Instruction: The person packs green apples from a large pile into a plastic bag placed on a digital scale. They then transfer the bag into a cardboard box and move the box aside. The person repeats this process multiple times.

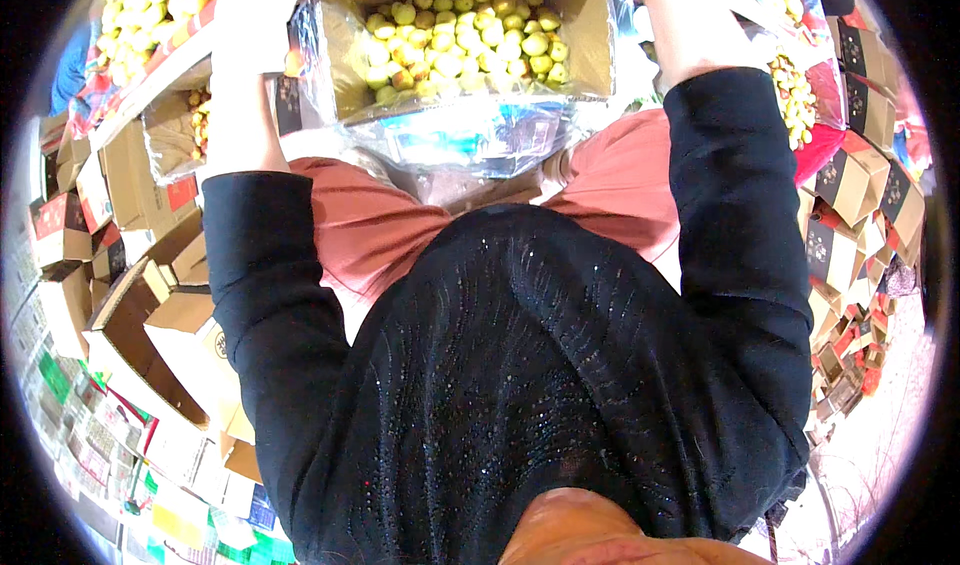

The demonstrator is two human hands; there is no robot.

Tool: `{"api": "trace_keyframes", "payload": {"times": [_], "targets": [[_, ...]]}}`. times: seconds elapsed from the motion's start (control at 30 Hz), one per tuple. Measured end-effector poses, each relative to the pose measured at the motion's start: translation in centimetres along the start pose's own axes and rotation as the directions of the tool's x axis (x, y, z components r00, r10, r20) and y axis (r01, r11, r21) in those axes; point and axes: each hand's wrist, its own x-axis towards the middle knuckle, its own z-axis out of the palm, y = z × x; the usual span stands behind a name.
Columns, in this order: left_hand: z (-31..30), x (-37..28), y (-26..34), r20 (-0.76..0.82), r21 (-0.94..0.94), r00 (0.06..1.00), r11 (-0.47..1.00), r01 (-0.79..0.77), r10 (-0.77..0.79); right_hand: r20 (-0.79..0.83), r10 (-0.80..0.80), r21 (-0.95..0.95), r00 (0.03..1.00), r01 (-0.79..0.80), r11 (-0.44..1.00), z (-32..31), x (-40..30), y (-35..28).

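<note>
My left hand (259,21), washed out by glare and apparently in a white glove, reaches the top edge, left of an open cardboard box (592,36). Its fingers are too bright to read. My right hand is out of view; the bare right forearm (694,29) passes beyond the top edge, right of the box. Clear plastic lines the box and hangs over its near side. Inside lie many yellow-green round fruits (465,40), some with brown or reddish patches. The box stands in front of me, between my knees.
More fruit (157,10) lies on patterned cloth at upper left, and smaller fruit (793,96) at right. An opened carton (142,340) stands at lower left. Stacked boxes (847,179) crowd the right side. A plastic-lined box (169,126) is beside my left forearm.
</note>
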Motion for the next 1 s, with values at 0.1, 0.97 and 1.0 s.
{"api": "trace_keyframes", "payload": {"times": [0.1,0.97,1.0], "targets": [[1.4,-0.8,-1.1,0.039,0.123,0.98,0.973,-0.196,0.193,0.108,-0.056,0.159,0.993,0.039,0.987,3.3,0.5,0.0],[-0.1,2.7,8.5,0.183,-0.411,0.979,0.897,0.163,-0.094,0.23,-0.551,-0.008,0.802,0.568,0.823,1.9,-8.5,-1.6],[-0.1,2.6,8.5,0.194,-0.452,0.972,0.867,0.207,-0.131,0.24,-0.552,-0.011,0.798,0.571,0.821,2.0,-8.4,-1.7]]}}
